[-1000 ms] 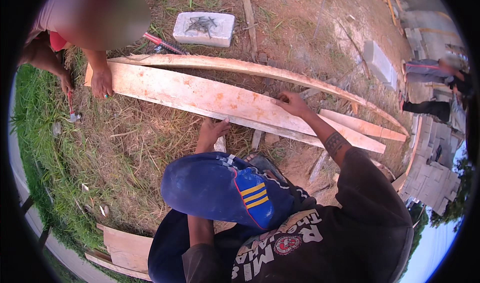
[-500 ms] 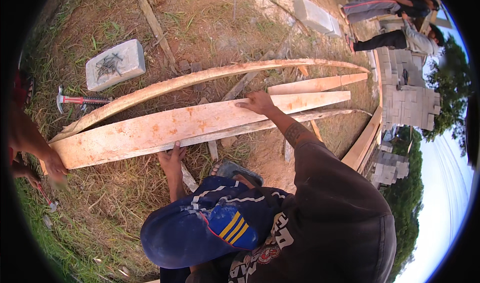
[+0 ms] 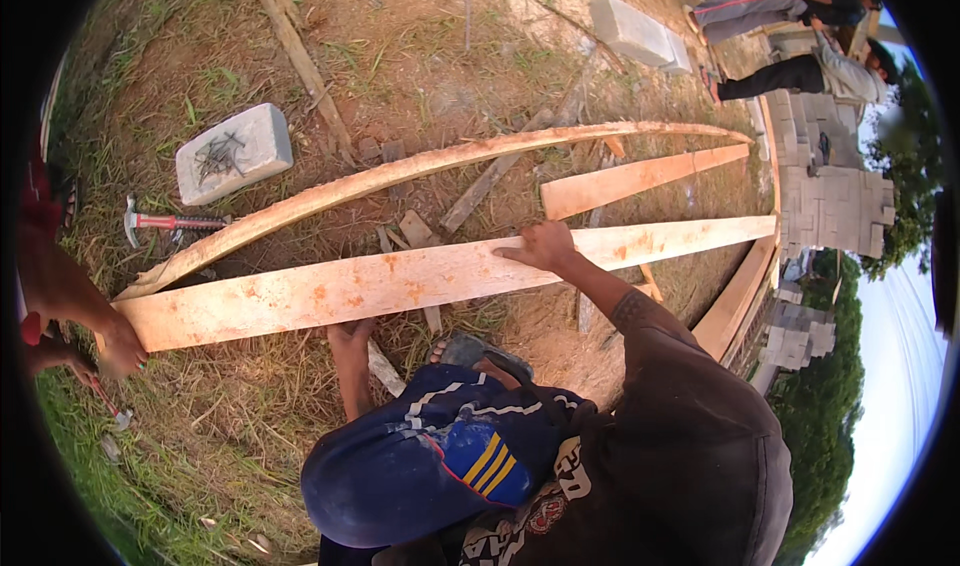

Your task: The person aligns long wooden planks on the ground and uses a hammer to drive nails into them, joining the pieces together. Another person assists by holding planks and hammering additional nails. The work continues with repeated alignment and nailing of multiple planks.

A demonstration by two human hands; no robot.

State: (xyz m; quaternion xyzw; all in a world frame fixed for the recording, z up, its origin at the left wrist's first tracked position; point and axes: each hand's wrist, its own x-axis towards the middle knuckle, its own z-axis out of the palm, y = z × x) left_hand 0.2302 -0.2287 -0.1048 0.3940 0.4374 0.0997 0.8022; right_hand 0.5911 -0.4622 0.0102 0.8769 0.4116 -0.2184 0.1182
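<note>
Change since earlier frame: the long pale wooden plank (image 3: 400, 284) now lies nearly level across the view; the concrete block has shifted toward the upper left, and the co-worker is now mostly out of view at the left edge.
Right hand (image 3: 540, 247): open, palm flat on the plank's upper face, near its middle.
Left hand (image 3: 350, 332): at the plank's near edge, fingers tucked beneath; grip cannot be told.
Co-worker's hand (image 3: 122, 348): closed around the plank's left end.
Ground: bare brown earth with dry straw and patches of green grass, outdoors.
Planks: three seen clearly, the long one under the hands, a bowed bark-edged slab (image 3: 400, 171) behind it, and a shorter pale board (image 3: 640, 178) toward the right.
Blocks: one grey concrete block (image 3: 234, 152) with loose nails on top, a second grey block (image 3: 634, 30) farther off.
Hammer: one, red-handled claw hammer (image 3: 170, 223), lying near the nail block.
People beyond: two, beside stacked grey blocks (image 3: 835, 206).
</note>
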